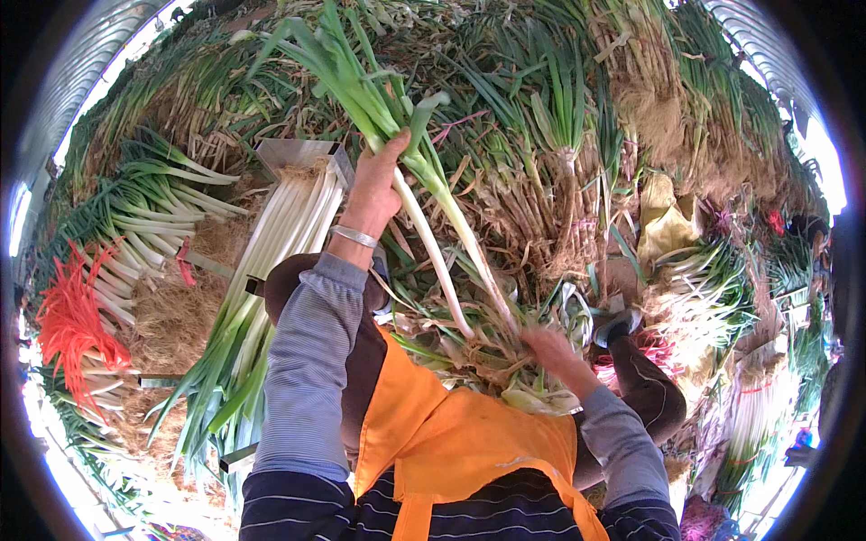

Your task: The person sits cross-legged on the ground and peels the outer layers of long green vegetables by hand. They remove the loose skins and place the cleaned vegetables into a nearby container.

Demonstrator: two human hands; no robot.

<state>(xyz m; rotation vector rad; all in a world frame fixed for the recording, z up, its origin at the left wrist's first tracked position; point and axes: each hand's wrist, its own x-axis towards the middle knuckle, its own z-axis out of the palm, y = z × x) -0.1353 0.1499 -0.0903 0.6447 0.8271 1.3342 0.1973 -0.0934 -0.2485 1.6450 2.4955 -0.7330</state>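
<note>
Two long green onions (443, 196) are in my left hand (380, 186), which is closed around them where the green leaves meet the white stalks. One stalk is clean and white; the other has brownish outer skin low down. My right hand (551, 351) is at the lower end of the browner stalk, slightly blurred; whether its fingers grip the stalk or its skin I cannot tell. Left of my left arm, a row of clean white-stalked green onions (298, 216) lies with its root ends against a metal end plate (298, 154).
Peeled green onions (145, 223) and red plastic ties (78, 318) lie at the left. Bundles of unpeeled green onions (555, 203) stand ahead. Stripped leaves (494, 368) cover the ground between my legs. A yellowish sack (666, 220) and tied bundles (751, 406) are at the right.
</note>
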